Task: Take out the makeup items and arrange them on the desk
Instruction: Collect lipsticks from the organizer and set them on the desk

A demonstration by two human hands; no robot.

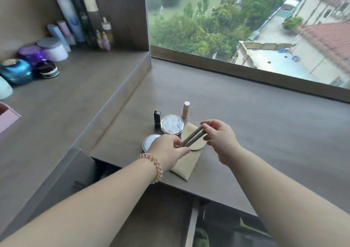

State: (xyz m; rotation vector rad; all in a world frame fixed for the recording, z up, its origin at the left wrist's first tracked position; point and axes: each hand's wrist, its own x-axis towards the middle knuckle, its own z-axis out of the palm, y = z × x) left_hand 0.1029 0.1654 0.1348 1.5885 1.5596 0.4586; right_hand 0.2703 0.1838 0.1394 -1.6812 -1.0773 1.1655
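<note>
Both my hands hold two slim grey makeup pencils [192, 138] side by side just above the desk [255, 133]. My left hand [168, 150] pinches their near end, my right hand [219, 136] their far end. Under them lies a beige pouch [184, 168] with its round flap open. Behind it stand a black lipstick [157, 118], a round silver compact [172, 126] and a pink tube [185, 109]. A round white compact [149, 141] lies left of the pouch, partly hidden by my left hand.
A raised shelf [75, 99] on the left carries jars [16, 73] and tall bottles [75, 17]. A big window [246, 19] runs along the desk's far edge. An open drawer [106, 171] shows below the desk's front edge. A pink box [6, 118] is at far left.
</note>
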